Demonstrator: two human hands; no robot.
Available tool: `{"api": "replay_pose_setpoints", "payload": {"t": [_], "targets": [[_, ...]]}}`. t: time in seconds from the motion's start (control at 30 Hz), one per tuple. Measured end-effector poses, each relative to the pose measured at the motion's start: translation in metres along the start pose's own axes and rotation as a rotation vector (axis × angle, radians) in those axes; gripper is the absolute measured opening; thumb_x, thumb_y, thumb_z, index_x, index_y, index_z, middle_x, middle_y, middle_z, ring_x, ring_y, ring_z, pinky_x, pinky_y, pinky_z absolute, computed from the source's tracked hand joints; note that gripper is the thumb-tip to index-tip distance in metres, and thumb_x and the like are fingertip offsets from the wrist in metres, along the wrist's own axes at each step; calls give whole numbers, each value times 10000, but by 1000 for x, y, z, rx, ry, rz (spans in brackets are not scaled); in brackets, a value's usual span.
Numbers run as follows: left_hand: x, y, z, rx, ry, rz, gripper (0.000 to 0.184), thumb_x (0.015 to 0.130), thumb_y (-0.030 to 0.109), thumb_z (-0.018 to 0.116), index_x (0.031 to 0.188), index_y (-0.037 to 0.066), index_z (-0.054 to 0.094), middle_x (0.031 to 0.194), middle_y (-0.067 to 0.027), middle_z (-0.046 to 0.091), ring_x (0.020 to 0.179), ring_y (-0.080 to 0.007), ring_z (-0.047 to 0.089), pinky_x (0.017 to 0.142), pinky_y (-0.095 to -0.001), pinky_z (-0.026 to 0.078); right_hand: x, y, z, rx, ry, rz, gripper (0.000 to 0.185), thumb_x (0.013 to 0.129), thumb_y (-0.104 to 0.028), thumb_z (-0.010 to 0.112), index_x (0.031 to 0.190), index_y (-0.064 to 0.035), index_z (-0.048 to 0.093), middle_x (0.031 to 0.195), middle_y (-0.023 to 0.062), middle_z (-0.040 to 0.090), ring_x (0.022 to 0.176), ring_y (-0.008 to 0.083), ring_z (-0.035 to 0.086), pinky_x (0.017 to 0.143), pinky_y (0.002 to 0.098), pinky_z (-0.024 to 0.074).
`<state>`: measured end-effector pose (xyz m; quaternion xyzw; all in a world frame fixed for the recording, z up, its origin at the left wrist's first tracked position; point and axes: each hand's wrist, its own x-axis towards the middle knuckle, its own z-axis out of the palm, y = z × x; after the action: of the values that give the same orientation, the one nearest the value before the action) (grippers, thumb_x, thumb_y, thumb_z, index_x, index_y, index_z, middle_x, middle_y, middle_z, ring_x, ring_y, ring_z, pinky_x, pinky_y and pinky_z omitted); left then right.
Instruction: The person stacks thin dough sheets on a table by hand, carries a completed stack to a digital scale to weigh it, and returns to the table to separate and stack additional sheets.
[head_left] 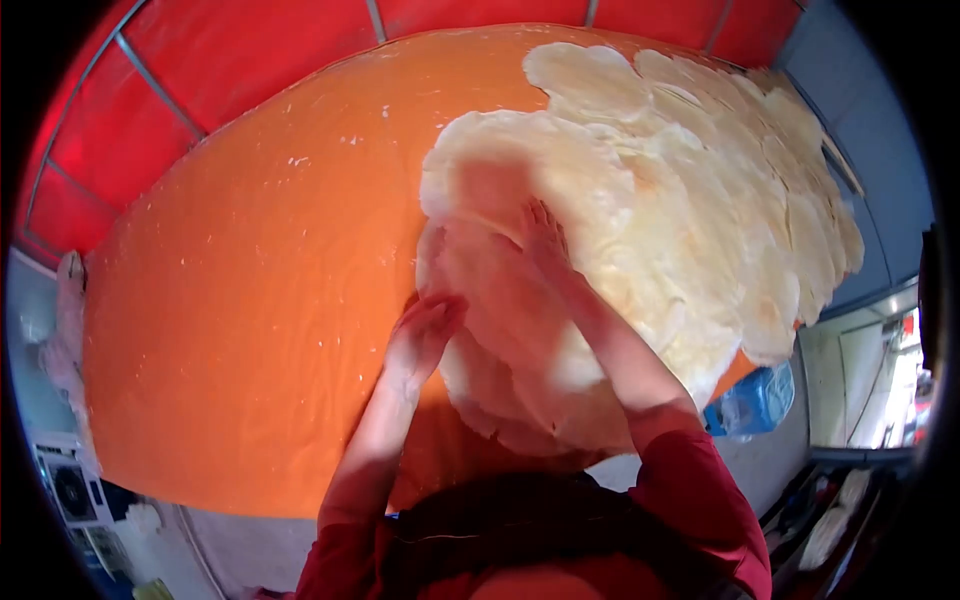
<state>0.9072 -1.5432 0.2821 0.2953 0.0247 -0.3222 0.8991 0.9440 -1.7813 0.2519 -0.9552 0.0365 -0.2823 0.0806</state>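
Observation:
Thin, pale round flatbreads (590, 190) lie overlapping in a broad layer on an orange cover (250, 280). My right hand (545, 235) rests flat on the flatbread nearest the middle, its fingers stretched out and pointing away from me. At the left edge of the same layer is my left hand (428, 335), bent inward with its fingers extended over the bread's rim. Nothing shows gripped in it, though shadow darkens the fingertips. Shade from my body falls across the flatbreads between both arms.
Red panels with metal bars (290, 60) border the far side. A blue translucent plastic container (755, 400) stands below the cover's right edge. A white appliance (72, 490) is at lower left. Small white flakes dot the orange cover.

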Motion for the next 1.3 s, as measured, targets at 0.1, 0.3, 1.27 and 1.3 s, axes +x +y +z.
{"api": "replay_pose_setpoints", "payload": {"t": [0.1, 0.3, 1.27, 1.3], "targets": [[67, -2, -13, -54, -49, -1, 269, 840, 66, 455, 1097, -8, 490, 1033, -127, 565, 1017, -236, 519, 898, -353, 408, 22, 4, 24, -66, -255, -34, 559, 833, -375, 413, 1209, 35, 356, 1219, 223, 405, 1129, 288, 409, 891, 370, 372], [130, 15, 16, 273, 138, -41, 276, 831, 195, 506, 1079, 74, 519, 965, -85, 570, 877, -186, 559, 777, -340, 475, 125, 59, -11, 214, -494, 5, 297, 827, -185, 400, 1034, -8, 517, 953, 183, 550, 811, 298, 517, 735, 373, 433], [183, -53, 60, 377, 33, -360, 246, 684, -105, 442, 928, -88, 471, 907, -167, 538, 831, -271, 573, 786, -373, 510, 44, 100, -90, -162, -266, -74, 298, 663, -81, 632, 959, -60, 613, 947, 106, 613, 866, 259, 583, 743, 327, 481], [185, -58, 56, 351, -10, -343, 272, 672, -115, 437, 940, -83, 464, 916, -170, 535, 844, -275, 571, 793, -377, 507, 10, 105, -63, -83, -357, -113, 305, 706, -118, 605, 1000, -38, 591, 1026, 121, 588, 945, 256, 562, 790, 324, 475]]}}
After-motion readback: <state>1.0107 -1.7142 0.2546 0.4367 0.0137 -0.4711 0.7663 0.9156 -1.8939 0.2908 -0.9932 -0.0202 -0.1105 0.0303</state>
